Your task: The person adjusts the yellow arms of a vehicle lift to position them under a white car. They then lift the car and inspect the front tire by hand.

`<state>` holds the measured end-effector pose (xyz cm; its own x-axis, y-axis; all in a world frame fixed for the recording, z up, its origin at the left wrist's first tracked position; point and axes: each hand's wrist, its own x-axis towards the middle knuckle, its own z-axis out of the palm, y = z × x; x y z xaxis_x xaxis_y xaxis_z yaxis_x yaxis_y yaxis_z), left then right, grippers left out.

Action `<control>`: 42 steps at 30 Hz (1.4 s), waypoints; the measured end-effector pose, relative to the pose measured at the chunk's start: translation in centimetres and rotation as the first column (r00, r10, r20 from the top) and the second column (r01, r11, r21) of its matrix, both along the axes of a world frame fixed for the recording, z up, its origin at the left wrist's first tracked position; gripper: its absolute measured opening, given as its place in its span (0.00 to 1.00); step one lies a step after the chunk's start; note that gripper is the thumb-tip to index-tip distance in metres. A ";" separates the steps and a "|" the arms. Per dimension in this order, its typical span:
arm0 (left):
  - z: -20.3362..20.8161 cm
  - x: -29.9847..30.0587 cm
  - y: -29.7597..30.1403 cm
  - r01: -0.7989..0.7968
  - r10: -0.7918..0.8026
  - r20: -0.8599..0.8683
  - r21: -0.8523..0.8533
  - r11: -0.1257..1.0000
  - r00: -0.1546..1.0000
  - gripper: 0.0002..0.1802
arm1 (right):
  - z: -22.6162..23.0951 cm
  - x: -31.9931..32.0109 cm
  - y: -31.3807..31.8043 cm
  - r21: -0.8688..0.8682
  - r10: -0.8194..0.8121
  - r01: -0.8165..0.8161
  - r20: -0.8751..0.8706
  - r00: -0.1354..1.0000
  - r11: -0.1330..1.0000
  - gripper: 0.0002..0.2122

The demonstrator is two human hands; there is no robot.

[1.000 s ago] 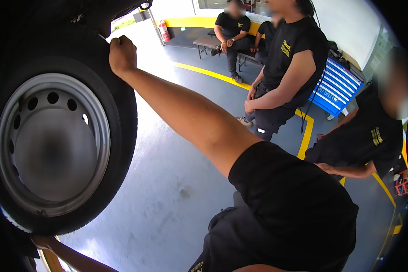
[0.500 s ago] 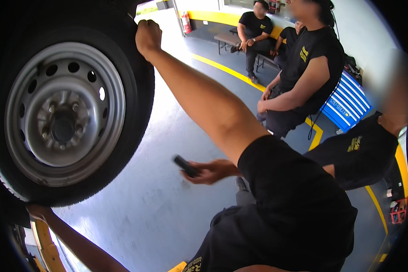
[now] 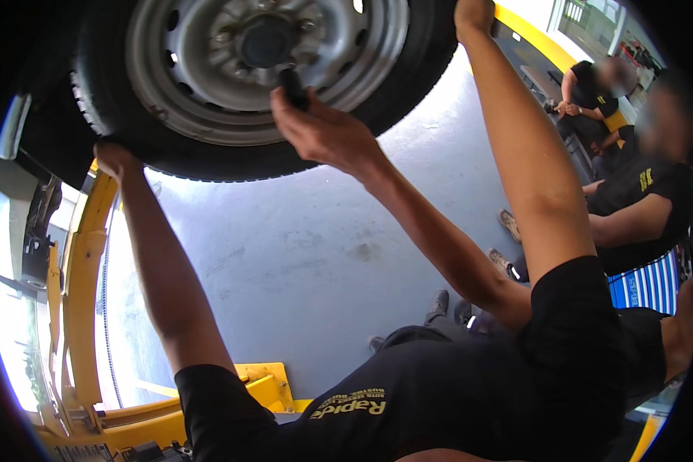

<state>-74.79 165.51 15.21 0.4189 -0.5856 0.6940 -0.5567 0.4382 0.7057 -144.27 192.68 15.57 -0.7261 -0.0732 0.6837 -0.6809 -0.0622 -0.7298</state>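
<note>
A wheel with a grey steel rim [image 3: 208, 115] and black tyre [image 3: 231, 164] hangs raised at the top of the view. My left hand [image 3: 118, 159] grips the tyre's lower left edge, its fingers partly hidden against the rubber. Up at the right edge of the tyre, my right hand [image 3: 474, 17] is closed on it, cut off by the picture's top. Between my arms, a co-worker's hand [image 3: 327, 137] reaches in with a short black cylinder [image 3: 292, 88], held just in front of the wheel nuts, near the dark hub centre [image 3: 268, 40].
Yellow lift parts [image 3: 85, 285] stand at the left, with a yellow base [image 3: 266, 385] on the grey floor [image 3: 323, 246]. Co-workers stand close on my right; another person [image 3: 593, 92] sits on a bench behind them. A blue-and-white striped cabinet [image 3: 647, 281] shows at far right.
My view has turned, so the wheel now sits higher and further right. The co-worker's hand has brought the black cylinder up to the wheel's nuts. Both my hands stay on the tyre.
</note>
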 end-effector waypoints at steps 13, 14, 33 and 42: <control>-1.0 -4.1 3.9 -0.368 0.403 0.330 -0.166 0.915 0.854 0.16 | 0.3 -4.3 -0.9 0.008 -0.111 0.112 -0.087 0.990 0.994 0.24; -0.9 -3.5 3.5 -0.354 0.392 0.318 -0.171 0.919 0.863 0.16 | 0.1 -3.8 -1.1 0.032 -0.119 0.122 -0.073 0.990 0.992 0.24; -3.3 1.1 -3.4 -0.273 0.352 0.401 -0.240 0.931 0.846 0.14 | 2.9 4.2 3.5 -0.145 0.186 -0.149 0.288 0.939 0.978 0.24; -1.5 0.1 -2.2 0.069 -0.062 -0.150 0.044 0.997 0.987 0.18 | 3.1 4.1 3.5 -0.201 0.281 -0.224 0.328 0.902 0.954 0.23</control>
